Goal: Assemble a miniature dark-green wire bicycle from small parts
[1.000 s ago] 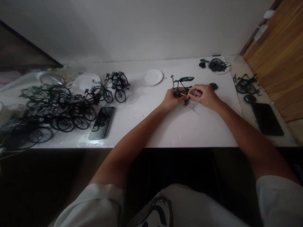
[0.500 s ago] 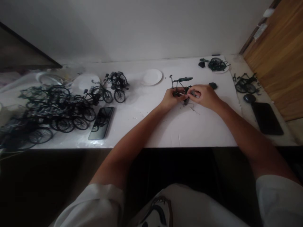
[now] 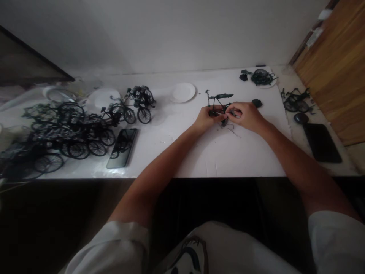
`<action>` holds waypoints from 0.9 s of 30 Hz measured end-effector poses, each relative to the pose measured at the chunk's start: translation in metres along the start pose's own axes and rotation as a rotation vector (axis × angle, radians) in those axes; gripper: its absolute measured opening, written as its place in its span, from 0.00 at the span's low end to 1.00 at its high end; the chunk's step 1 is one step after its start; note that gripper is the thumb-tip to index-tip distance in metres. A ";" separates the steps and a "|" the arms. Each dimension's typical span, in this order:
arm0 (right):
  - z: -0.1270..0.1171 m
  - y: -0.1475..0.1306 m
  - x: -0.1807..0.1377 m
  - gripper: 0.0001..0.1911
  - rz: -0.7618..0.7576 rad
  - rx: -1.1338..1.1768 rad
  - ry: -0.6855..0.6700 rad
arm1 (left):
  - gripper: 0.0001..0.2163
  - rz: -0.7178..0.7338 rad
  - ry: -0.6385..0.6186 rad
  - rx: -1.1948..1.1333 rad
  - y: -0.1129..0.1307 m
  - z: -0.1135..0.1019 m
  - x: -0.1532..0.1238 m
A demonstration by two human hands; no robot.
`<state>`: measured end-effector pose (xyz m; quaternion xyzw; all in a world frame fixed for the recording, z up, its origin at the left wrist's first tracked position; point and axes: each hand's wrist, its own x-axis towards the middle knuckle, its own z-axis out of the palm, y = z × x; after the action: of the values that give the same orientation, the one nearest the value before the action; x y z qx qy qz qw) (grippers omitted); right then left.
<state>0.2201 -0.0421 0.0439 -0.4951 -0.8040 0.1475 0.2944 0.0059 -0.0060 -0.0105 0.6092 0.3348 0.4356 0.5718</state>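
A small dark model bicycle frame [image 3: 218, 99] is between my hands over the white table sheet, its thin tubes sticking up behind my fingers. My left hand [image 3: 209, 117] is closed around its lower part, thumb stretched toward the right. Fingertips of my right hand [image 3: 242, 113] are pinched at the same spot, touching the left thumb tip. Whatever tiny piece they pinch is hidden by the fingers. Just below the hands lie thin wire-like parts [image 3: 234, 131] on the sheet.
Many black model bicycles [image 3: 76, 133] crowd the left side, beside a phone [image 3: 122, 148]. A white plate [image 3: 184, 93] lies at the back. To the right are a plate of dark parts [image 3: 262, 78], another model bicycle [image 3: 296, 99], a round dark object [image 3: 300, 118] and a black phone-like slab [image 3: 322, 142].
Both hands keep nearly the same pose. The bicycle frame has shifted very slightly to the right; nothing else has visibly moved.
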 end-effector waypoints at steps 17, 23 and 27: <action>0.010 0.002 -0.001 0.12 -0.014 -0.337 -0.050 | 0.18 0.027 -0.043 0.013 0.007 0.002 -0.002; 0.010 0.000 -0.002 0.13 -0.031 -0.404 -0.059 | 0.19 0.015 -0.032 0.014 0.007 0.002 -0.003; 0.010 0.001 -0.001 0.11 -0.018 -0.356 -0.044 | 0.19 0.024 -0.049 0.019 0.006 0.002 -0.002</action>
<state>0.2150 -0.0419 0.0347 -0.5287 -0.8281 0.0112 0.1858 0.0060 -0.0095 -0.0044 0.6290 0.3174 0.4243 0.5689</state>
